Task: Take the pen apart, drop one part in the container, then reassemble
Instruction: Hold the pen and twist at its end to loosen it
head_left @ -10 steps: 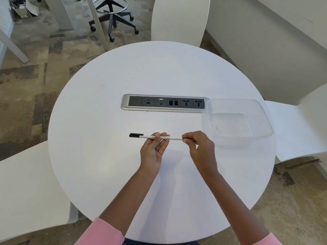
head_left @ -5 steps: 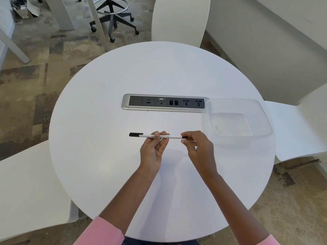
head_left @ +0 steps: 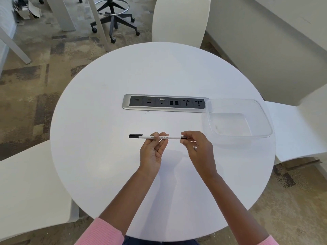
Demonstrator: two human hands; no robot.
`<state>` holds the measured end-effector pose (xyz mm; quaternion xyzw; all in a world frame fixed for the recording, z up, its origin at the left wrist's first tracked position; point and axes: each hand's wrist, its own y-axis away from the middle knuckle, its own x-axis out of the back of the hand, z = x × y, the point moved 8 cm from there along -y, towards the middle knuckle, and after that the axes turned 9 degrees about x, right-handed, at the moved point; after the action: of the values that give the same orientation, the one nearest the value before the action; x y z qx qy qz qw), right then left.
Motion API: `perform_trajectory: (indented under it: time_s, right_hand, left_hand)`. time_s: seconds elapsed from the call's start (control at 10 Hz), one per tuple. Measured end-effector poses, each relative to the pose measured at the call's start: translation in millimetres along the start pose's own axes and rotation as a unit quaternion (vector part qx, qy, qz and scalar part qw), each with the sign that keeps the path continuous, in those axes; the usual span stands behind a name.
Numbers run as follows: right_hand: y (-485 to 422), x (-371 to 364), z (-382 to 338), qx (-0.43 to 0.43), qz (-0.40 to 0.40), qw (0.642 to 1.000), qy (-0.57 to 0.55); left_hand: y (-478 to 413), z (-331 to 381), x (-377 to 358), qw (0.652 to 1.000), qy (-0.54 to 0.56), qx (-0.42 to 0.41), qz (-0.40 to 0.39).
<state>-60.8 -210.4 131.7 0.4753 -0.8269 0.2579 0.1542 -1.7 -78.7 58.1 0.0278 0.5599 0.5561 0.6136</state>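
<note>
A thin white pen point(head_left: 174, 137) with a black cap at its left end is held level above the round white table point(head_left: 106, 156). My left hand point(head_left: 153, 150) pinches the barrel near its middle, over the printed lettering. The black right end sits between the fingertips of my right hand point(head_left: 198, 147). A clear plastic container point(head_left: 265, 121) stands on the table just right of my right hand, with nothing visible inside it.
A silver and black socket strip point(head_left: 164, 103) is set into the table behind the pen, touching the container's left corner. White chairs stand at the far side point(head_left: 180, 20), right point(head_left: 297, 131) and near left point(head_left: 30, 191). A wheeled stool base point(head_left: 115, 18) is on the carpet beyond.
Both hands stay on the pen in nearly the same place. My right fingertips have shifted slightly along the black right end.
</note>
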Motion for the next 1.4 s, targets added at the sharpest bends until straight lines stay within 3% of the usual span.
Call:
perform_trajectory:
  time_s: [0.4,0.7,0.9,1.2,1.4]
  right_hand:
    - [-1.7,-2.2,6.3,-0.028,-0.010,1.000,-0.002]
    - [-5.0,-0.9,-7.1,0.049,-0.002,0.998,0.043]
    - [-7.7,-3.3,7.2,-0.014,-0.011,1.000,0.006]
    - [-6.7,-5.1,-2.6,0.033,-0.020,0.999,0.029]
    - [-7.2,-4.3,0.8,0.016,-0.020,0.999,0.029]
  left_hand:
    - [0.3,0.3,1.3,1.000,-0.003,-0.002,0.003]
    - [-1.3,0.9,1.3,1.000,0.002,-0.001,0.006]
    - [-2.1,0.9,2.8,1.000,0.002,0.002,0.009]
    - [-1.9,1.4,2.1,1.000,0.006,0.003,0.009]
    - [-0.4,1.3,2.8,1.000,0.001,0.003,0.010]
